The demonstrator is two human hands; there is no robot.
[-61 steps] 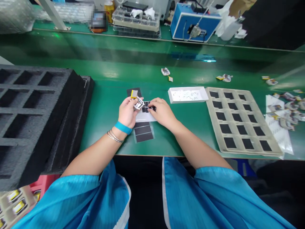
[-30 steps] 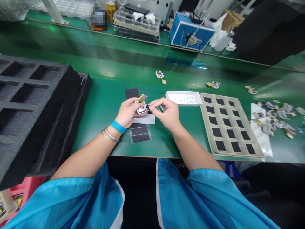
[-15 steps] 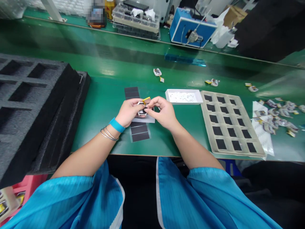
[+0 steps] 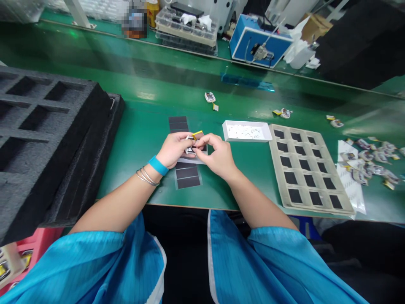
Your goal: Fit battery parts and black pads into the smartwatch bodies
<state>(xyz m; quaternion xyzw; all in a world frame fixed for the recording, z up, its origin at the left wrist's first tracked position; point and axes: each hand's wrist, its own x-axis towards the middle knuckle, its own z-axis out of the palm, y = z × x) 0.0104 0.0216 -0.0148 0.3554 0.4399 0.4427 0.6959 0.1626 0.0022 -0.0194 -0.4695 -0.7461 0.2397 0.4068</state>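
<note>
Two hands (image 4: 172,150), one held device (image 4: 190,150), fifteen black tray squares (image 4: 304,165).

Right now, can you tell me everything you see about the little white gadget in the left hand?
The little white gadget has a pale, plastic-looking rim and some dark parts inside. A yellow-edged, flat piece sticks out above it; fingers hide how they join. The left hand grips it over the white sheet, and the right hand's fingers touch its other side. Much of it is covered.

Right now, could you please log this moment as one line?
left hand: holds white rounded electronic device | right hand: at device | below: flat white sheet
</note>
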